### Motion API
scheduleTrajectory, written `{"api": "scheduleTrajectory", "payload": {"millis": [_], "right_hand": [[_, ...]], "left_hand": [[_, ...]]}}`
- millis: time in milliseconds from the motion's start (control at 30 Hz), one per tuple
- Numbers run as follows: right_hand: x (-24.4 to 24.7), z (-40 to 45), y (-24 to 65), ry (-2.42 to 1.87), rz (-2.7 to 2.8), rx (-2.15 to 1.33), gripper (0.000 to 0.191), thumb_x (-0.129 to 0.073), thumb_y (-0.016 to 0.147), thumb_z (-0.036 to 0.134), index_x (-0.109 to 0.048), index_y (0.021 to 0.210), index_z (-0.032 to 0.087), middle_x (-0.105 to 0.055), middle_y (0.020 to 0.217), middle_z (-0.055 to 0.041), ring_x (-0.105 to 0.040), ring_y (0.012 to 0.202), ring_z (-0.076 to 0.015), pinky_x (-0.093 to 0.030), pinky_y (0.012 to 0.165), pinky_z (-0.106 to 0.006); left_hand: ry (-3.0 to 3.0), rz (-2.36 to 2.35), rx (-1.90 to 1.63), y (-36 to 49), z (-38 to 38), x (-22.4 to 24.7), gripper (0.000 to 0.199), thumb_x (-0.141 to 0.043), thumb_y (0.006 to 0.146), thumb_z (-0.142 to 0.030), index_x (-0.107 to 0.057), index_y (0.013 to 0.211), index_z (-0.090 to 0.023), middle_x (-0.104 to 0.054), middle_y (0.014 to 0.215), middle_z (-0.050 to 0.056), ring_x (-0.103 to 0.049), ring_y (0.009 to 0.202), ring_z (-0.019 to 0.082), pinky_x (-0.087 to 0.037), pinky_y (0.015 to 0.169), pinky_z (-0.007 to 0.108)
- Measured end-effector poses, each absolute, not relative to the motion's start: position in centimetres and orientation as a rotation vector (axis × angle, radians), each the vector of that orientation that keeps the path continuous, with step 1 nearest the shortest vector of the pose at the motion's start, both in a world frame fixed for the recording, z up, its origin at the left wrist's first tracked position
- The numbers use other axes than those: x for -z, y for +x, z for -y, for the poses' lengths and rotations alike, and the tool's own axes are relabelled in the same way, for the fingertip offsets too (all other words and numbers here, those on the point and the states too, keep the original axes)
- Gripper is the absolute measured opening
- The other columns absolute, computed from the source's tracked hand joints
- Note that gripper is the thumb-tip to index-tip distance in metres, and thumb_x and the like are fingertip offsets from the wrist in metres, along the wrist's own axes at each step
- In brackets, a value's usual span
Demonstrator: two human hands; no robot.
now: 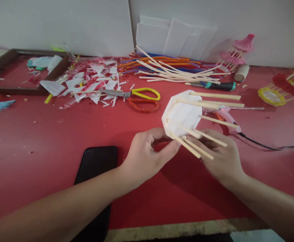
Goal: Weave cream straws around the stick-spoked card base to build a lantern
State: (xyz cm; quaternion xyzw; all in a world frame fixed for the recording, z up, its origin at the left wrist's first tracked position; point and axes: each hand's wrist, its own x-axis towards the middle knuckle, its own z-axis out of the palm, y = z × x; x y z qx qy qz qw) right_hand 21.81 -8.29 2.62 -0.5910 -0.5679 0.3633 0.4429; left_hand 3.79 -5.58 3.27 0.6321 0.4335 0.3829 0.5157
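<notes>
A white many-sided foam piece [187, 116] with several pale sticks [216, 96] standing out from it is held above the red table, tilted so the sticks point to the right. My left hand [149, 154] pinches its lower left edge between thumb and fingers. At the lower right, my right hand [218, 156] is closed around the piece from behind the sticks, with its fingertips partly hidden by them. Behind the sticks lies a pink glue gun [229, 119] with a black cord.
Open scissors [143, 97] lie beside white and red scraps [94, 80]. Colored and cream stems [167, 72], a cutter [219, 86] and small stick models [235, 53] stand or lie at the back. A black phone [96, 164] rests near my left forearm, a brown frame [13, 90] far left.
</notes>
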Motion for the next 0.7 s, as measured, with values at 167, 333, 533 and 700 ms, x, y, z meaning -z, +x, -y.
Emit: {"api": "scheduleTrajectory", "payload": {"millis": [167,333,533,700], "right_hand": [[-2.70,8.53,21.81,-1.430,1.549,-0.730,0.014,-0.069,0.084,0.026,-0.068,0.071,0.021,-0.062,0.056,0.0027,-0.054,0.046,-0.0084,-0.043,0.041,-0.018],[-2.57,8.60,21.95,-1.396,1.594,-0.675,0.011,-0.066,0.087,0.027,-0.069,0.078,0.022,-0.070,0.068,0.0010,-0.062,0.054,-0.0102,-0.048,0.048,-0.019],[-1.91,8.43,22.41,-1.379,1.614,-0.699,0.011,-0.067,0.088,0.030,-0.071,0.080,0.023,-0.069,0.064,0.0022,-0.062,0.051,-0.0095,-0.048,0.047,-0.019],[-2.50,8.28,22.23,-1.406,1.543,-0.759,0.006,-0.072,0.081,0.024,-0.072,0.075,0.022,-0.068,0.057,0.0031,-0.061,0.048,-0.0094,-0.046,0.043,-0.017]], "left_hand": [[1.500,-0.980,-0.925,3.78,5.59,-3.10,0.013,-0.069,0.084,-0.019,-0.077,0.094,-0.018,-0.081,0.093,-0.001,-0.075,0.089,0.016,-0.056,0.080,0.020],[1.484,-0.922,-0.936,3.65,5.65,-2.70,0.015,-0.069,0.085,-0.018,-0.077,0.098,-0.018,-0.080,0.091,-0.001,-0.074,0.085,0.015,-0.056,0.076,0.018],[1.473,-0.935,-0.929,3.61,5.51,-2.69,0.018,-0.069,0.083,-0.014,-0.078,0.097,-0.019,-0.080,0.089,-0.002,-0.074,0.082,0.013,-0.054,0.071,0.014],[1.521,-0.931,-0.903,3.58,5.40,-2.73,0.024,-0.067,0.083,-0.012,-0.078,0.103,-0.019,-0.080,0.096,-0.001,-0.073,0.093,0.016,-0.054,0.079,0.017]]}}
